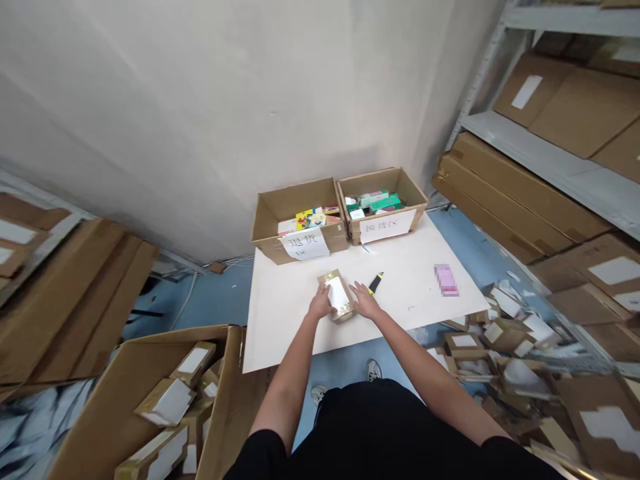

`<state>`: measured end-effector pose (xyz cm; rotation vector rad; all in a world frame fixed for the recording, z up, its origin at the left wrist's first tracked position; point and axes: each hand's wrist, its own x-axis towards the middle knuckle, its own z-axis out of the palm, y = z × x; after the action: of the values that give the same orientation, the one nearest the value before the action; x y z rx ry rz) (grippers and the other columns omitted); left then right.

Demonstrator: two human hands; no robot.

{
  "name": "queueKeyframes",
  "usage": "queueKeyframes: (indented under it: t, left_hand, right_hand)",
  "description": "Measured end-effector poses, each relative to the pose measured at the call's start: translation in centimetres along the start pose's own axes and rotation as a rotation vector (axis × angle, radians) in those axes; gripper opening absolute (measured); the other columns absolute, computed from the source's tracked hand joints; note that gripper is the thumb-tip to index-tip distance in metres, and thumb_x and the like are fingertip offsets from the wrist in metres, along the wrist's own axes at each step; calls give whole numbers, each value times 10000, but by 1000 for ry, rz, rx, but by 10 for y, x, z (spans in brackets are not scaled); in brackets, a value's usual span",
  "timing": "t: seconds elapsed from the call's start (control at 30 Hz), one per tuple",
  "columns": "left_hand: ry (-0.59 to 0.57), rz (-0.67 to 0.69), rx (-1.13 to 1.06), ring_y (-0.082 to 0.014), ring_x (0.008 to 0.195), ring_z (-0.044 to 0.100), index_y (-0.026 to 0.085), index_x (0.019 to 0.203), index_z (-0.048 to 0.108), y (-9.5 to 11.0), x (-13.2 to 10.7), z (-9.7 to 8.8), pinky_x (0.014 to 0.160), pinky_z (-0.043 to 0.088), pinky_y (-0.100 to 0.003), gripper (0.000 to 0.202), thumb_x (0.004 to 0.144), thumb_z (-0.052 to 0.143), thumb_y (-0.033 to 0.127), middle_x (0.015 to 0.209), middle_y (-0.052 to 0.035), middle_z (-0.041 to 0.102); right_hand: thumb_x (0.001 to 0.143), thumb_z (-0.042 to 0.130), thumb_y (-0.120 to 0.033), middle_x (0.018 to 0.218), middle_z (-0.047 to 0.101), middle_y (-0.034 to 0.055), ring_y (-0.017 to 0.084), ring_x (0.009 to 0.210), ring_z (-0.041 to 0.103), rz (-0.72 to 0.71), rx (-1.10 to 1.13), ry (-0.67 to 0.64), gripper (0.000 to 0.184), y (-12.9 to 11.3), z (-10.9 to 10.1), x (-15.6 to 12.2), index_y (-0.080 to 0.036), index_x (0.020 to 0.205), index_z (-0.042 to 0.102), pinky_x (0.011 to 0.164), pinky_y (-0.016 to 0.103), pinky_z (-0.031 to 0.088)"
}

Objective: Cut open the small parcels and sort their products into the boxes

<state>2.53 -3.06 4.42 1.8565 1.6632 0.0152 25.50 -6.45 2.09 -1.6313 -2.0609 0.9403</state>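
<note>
A small taped cardboard box [329,275] with a white label lies in the front middle of the white table. My left hand [321,303] grips its left side, fingers reaching onto the top face. At the right edge of the box is my right hand [365,301], its fingers stretched and apart; whether they touch the box I cannot tell. Just beyond my right fingers lies a black and yellow utility knife [375,283]. Farther right on the table is a pink, pixelated item [446,280].
Two open cartons, left [270,251] and right [419,212], hold small packages at the table's back. A large carton [231,373] of labelled boxes stands left of the table. Discarded boxes [465,341] cover the floor at right, below a shelf [525,150] stacked with cartons.
</note>
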Motion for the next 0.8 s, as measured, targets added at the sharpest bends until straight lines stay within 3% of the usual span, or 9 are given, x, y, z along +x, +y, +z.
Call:
queueKeyframes:
  t: [0.1,0.27,0.4,0.57,0.7,0.8]
  left_hand:
    - [-175,-53,155,-371,1635,70,176,1685,129,-7,26,-10,1280,295,-487,1415,558,976,301,1763,-216,94]
    - [-184,-80,170,-368,1634,63,283,1689,-71,-29,33,-4,1237,370,-464,1561,561,999,420,1780,-156,52]
    - [-203,-128,150,-382,1631,42,338,1672,-151,-32,28,-1,1194,424,-483,1512,640,953,412,1790,-96,29]
    - [-222,-163,176,-382,1632,33,365,1663,-179,-23,25,-2,1187,432,-487,1488,669,929,373,1792,-48,25]
    - [-232,-186,183,-382,1633,31,378,1655,-204,-19,23,-1,1168,449,-474,1521,656,942,397,1791,-47,26]
    - [-231,-189,193,-382,1633,41,375,1652,-217,-17,22,0,1163,453,-468,1526,658,940,420,1790,-45,32]
  right_hand:
    - [878,564,-128,1641,434,165,299,1552,332,84,-9,44,736,29,-31,1,-170,1603,446,1267,488,284]
    - [952,590,-215,1522,562,158,299,1422,495,374,-7,19,633,79,-52,1,-182,1574,477,1172,407,397]
    - [994,599,-325,1488,576,177,305,1341,563,560,-21,-83,625,98,-39,20,-188,1584,447,1083,373,446]
    - [1018,569,-383,1463,540,181,306,1293,562,677,-90,-122,722,102,-7,46,-229,1663,284,1032,358,447]
    - [1017,592,-405,1537,418,174,335,1359,462,676,-200,-145,585,97,19,52,-297,1574,451,1026,391,445]
    - [1010,603,-367,1474,445,188,328,1339,468,710,-269,-131,437,95,32,45,-240,1427,583,992,378,467]
